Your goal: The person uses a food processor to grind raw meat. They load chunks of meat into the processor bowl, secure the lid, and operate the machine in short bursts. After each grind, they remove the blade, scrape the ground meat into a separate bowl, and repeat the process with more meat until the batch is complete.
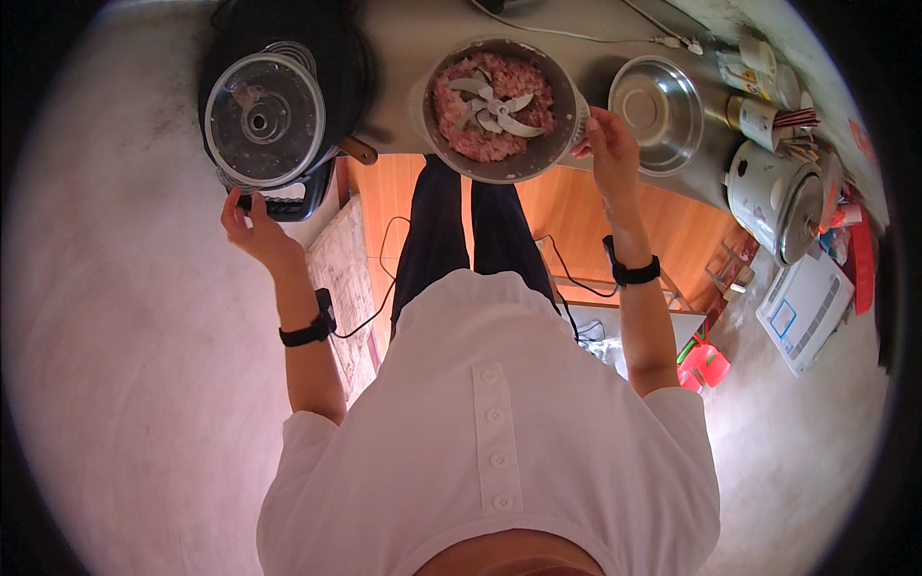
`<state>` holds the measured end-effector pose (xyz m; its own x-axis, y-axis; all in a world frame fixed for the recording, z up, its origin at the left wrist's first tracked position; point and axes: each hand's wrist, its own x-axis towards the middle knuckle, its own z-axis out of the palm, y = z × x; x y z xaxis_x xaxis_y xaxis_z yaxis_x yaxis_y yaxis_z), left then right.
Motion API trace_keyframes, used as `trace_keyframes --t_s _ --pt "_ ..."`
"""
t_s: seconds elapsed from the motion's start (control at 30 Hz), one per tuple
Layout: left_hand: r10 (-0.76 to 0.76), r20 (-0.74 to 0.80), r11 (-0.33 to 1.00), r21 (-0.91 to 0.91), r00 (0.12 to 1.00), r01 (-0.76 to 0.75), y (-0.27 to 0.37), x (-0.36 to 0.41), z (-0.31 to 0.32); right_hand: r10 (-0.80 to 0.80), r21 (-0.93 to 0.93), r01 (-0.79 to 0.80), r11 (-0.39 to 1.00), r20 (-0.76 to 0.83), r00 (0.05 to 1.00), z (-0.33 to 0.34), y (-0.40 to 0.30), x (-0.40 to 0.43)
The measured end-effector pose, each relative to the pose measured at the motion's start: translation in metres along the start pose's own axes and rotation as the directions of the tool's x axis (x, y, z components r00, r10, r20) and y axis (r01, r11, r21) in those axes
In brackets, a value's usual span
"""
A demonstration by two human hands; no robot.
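Note:
A grey food-chopper bowl (529, 162) stands near the counter's front edge. Pink minced meat (461, 129) lines it, and a chopper blade assembly (497, 108) with several curved blades sits in its middle. My right hand (612, 147) grips the bowl's right handle, thumb on top. To the left, a round clear lid (288, 144) with a central hole and bits of meat stuck on it lies on a dark surface. Just below the lid's near edge is my left hand (256, 230), fingers apart; whether a fingertip touches the lid's rim is hard to tell.
Right of the bowl sits a stainless steel basin (652, 108). Beyond it stand a white cooker (771, 194), a chopstick holder (753, 119) and jars. A brown handle (358, 151) juts out by the lid, beside a black handle (288, 205). A cable (576, 32) crosses the counter's back.

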<state>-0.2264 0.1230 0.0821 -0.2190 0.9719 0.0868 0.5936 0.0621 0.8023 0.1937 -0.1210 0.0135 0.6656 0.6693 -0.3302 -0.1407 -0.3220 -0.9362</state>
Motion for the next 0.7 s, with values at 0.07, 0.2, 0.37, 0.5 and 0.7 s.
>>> trace_keyframes --t_s 0.07,0.2,0.37,0.5,0.7 --pt "0.281 -0.067 0.947 0.181 0.957 -0.265 0.02 -0.024 0.009 0.001 0.024 -0.001 1.0 0.032 0.999 -0.001 0.003 0.003" --pt "0.29 0.441 0.927 -0.35 0.85 -0.134 0.045 -0.066 0.061 -0.034 0.049 0.029 0.998 0.122 0.992 -0.003 0.008 0.011" --pt "0.118 0.715 0.989 -0.146 0.689 -0.018 0.043 -0.068 0.147 0.004 0.071 -0.014 0.997 0.137 0.991 0.0 0.015 0.017" --pt "0.162 0.697 0.987 -0.105 0.699 -0.124 0.054 -0.061 0.155 0.033 0.054 -0.036 0.998 0.06 0.998 0.013 0.0 0.014" --pt "0.168 0.667 0.936 -0.338 0.726 0.094 0.146 -0.059 0.098 -0.021 0.212 0.02 0.977 0.003 1.0 0.003 -0.099 -0.011"
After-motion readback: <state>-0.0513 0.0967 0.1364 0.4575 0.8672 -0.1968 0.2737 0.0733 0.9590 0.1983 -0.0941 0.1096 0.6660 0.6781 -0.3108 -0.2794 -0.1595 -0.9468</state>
